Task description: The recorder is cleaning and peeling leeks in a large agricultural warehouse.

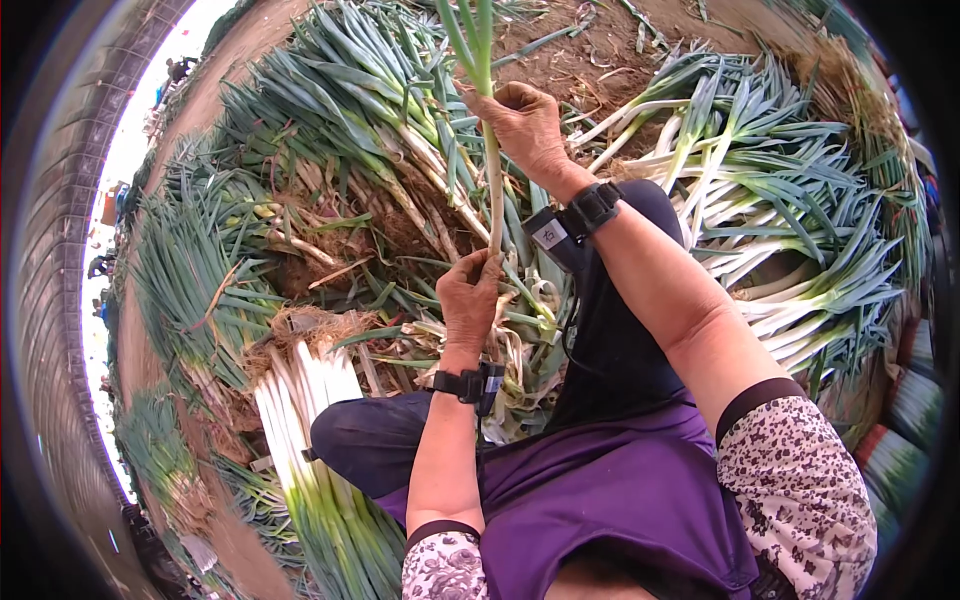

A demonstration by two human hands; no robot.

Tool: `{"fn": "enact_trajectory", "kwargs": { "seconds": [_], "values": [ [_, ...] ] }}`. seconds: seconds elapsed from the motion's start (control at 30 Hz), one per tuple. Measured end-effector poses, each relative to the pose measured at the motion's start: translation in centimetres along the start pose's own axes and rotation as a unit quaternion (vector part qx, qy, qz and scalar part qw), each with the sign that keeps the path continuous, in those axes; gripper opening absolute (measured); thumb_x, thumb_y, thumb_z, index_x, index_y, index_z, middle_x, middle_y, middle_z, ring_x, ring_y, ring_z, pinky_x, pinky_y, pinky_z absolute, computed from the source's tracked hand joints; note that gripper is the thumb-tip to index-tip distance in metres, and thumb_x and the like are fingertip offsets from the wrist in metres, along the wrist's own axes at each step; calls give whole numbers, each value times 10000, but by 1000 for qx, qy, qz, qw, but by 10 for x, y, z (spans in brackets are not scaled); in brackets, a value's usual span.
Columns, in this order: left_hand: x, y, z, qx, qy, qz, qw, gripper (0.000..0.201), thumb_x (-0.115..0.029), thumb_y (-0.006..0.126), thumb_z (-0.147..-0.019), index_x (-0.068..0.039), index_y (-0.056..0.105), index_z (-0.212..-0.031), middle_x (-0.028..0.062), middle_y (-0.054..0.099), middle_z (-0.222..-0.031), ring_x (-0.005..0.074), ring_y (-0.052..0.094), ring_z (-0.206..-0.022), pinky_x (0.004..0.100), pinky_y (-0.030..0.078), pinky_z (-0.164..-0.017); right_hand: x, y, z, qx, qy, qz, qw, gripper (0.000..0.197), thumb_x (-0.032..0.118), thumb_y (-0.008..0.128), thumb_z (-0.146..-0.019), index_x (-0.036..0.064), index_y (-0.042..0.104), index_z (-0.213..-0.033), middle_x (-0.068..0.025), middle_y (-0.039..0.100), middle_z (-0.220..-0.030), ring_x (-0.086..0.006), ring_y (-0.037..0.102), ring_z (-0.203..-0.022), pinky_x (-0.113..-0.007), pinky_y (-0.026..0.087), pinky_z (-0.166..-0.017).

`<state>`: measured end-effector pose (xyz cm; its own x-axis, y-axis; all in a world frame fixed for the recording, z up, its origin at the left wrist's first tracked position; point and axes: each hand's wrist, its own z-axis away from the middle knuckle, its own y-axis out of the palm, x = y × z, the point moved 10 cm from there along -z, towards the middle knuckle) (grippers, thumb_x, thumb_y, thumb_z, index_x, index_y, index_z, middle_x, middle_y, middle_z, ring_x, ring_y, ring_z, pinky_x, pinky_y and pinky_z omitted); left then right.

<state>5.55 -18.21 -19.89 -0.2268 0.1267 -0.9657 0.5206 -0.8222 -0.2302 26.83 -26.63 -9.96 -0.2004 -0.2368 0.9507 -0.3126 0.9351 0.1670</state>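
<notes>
A single long green onion [494, 195] stands nearly upright before me, its white stalk below and green leaves above. My right hand [527, 130] pinches it where the leaves begin to fork. Lower down, my left hand [469, 295] has its fingers closed round the base of the stalk; the root end is hidden by the hand. Loose peeled leaves and husks [515, 350] lie beneath my hands, between my knees. At my left knee rests a bundle of clean white green onions [310, 400] with its roots pointing away from me.
Unpeeled green onions [340, 90] with soil on them heap up ahead and to the left. On the right, peeled stalks [770, 240] lie in a wide spread. Bare brown soil [570, 70] shows at the far middle. A ribbed curved wall [60, 330] runs along the left.
</notes>
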Motion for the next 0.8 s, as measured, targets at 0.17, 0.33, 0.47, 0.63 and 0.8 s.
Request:
{"fn": "enact_trajectory", "kwargs": {
  "seconds": [0.17,0.33,0.47,0.63,0.8],
  "values": [
    [-8,5,4,24,37,-83,996,240,-133,666,-865,96,677,-937,25,665,-741,40,560,-669,201,470,-611,-2,24,15,87,44,-120,988,213,204,731,-821,10,644,-797,-49,649,-709,-91,601,-597,-238,475,-525],
    [-16,12,10,-17,49,-82,995,207,-111,642,-856,93,669,-880,-6,619,-678,28,510,-641,200,447,-586,-10,41,34,86,109,-186,973,199,174,728,-828,40,598,-758,-53,631,-656,-93,594,-525,-235,476,-470],
    [-14,13,9,-3,92,-131,987,175,-88,619,-848,83,647,-817,-1,577,-613,28,471,-598,219,422,-540,-16,49,33,105,127,-187,968,206,177,740,-818,46,594,-756,-39,621,-659,-81,563,-508,-226,453,-456],
    [-16,6,15,-34,93,-120,988,171,-88,612,-849,75,651,-812,12,594,-614,30,474,-592,218,418,-530,-30,38,35,32,162,-273,948,229,135,766,-783,50,563,-717,-27,584,-612,-62,504,-471,-209,391,-401],
    [9,-13,20,-111,40,34,992,138,-70,594,-852,49,652,-812,24,605,-627,58,531,-583,227,448,-543,-38,25,32,-35,179,-269,946,222,132,758,-787,41,556,-781,-28,573,-606,-64,486,-450,-209,382,-365]
  ]
}}
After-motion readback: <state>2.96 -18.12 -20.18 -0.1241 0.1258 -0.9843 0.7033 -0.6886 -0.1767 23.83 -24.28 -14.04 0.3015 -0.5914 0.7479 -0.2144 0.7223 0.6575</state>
